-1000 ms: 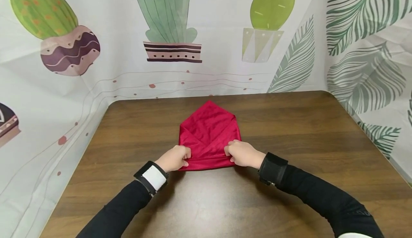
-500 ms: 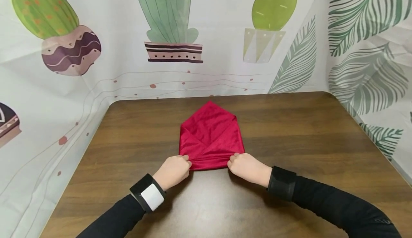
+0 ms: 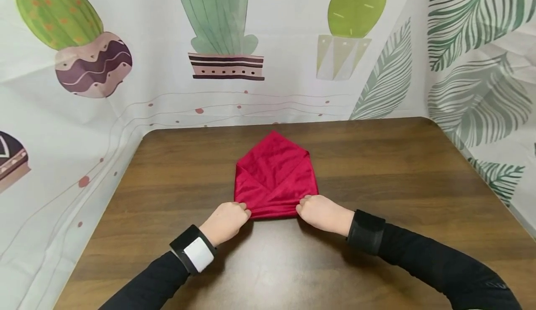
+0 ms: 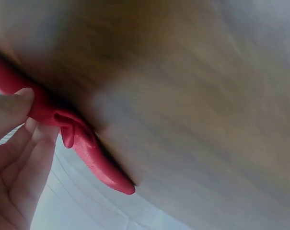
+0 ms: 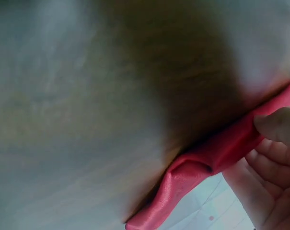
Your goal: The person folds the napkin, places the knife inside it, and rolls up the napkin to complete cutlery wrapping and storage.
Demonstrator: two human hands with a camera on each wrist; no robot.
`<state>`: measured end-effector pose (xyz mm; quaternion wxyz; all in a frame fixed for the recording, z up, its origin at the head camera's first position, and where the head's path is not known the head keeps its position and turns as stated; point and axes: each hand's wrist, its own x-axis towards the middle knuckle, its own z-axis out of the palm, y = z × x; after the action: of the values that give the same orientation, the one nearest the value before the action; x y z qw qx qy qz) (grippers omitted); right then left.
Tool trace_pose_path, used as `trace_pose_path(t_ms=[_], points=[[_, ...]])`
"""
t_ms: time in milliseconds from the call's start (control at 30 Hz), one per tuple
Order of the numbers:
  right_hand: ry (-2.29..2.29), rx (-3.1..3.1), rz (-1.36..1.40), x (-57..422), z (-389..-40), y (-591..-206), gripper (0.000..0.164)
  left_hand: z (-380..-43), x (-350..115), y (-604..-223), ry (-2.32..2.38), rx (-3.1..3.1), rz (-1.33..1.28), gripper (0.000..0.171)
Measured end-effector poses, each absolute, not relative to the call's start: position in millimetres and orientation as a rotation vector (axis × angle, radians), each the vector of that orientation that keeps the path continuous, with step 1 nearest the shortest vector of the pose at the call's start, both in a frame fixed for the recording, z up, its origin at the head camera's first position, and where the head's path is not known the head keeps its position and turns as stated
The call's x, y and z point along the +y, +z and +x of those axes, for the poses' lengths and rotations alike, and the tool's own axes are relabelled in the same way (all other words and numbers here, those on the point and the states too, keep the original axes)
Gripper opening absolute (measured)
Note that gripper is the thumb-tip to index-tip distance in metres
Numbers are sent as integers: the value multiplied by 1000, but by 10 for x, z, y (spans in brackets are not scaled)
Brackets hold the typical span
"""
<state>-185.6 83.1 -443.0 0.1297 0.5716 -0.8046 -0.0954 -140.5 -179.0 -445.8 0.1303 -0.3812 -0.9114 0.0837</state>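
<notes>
A shiny red cloth (image 3: 274,170) lies on the wooden table, folded to a point at its far end, with a narrow folded band along its near edge. My left hand (image 3: 226,221) pinches the near left corner of that band. At the near right corner, my right hand (image 3: 324,214) pinches the band in the same way. In the left wrist view, the thumb of the left hand (image 4: 17,153) presses the red cloth (image 4: 94,158) against the fingers. The right wrist view has the right hand (image 5: 274,167) gripping the rolled cloth edge (image 5: 192,167), which is bunched and creased.
The brown wooden table (image 3: 180,161) has rounded far corners. Behind it and along its sides hangs a white fabric backdrop (image 3: 289,21) printed with cacti and leaves. Black wrist bands (image 3: 366,232) and dark sleeves cover both forearms.
Both hands have shifted a little toward the near edge and renewed their hold on the folded band. The band has been turned over slightly, so the cloth's near edge sits marginally farther away.
</notes>
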Motion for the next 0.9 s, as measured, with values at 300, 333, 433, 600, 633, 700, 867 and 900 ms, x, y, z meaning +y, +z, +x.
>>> trace_pose_path(t_ms=[300,333,433,600,633,700,867,900], points=[[60,-2579,1534,866,-1913,-4362,21,-1613,-1863,-4401,-117,-2882,-1077,23],[77,-2607,1511,864,-1923,-4362,20,-1645,-1876,-4402,-188,-2917,-1074,23],[144,-2653,1480,857,-1959,-4363,12,-1730,-1913,-4408,-387,-3000,-1073,21],[165,-2713,1446,844,-2023,-4347,12,-1813,-1936,-4412,-573,-3036,-1075,18],[162,-2726,1440,842,-2036,-4346,14,-1817,-1926,-4410,-566,-3038,-1064,19],[131,-2744,1423,837,-2051,-4349,14,-1806,-1886,-4401,-477,-3020,-1055,20],[-66,-2642,1428,805,-1991,-4396,13,-1675,-1703,-4393,25,-2831,-1142,16],[-116,-2594,1432,800,-1964,-4411,14,-1645,-1665,-4399,100,-2774,-1155,13]])
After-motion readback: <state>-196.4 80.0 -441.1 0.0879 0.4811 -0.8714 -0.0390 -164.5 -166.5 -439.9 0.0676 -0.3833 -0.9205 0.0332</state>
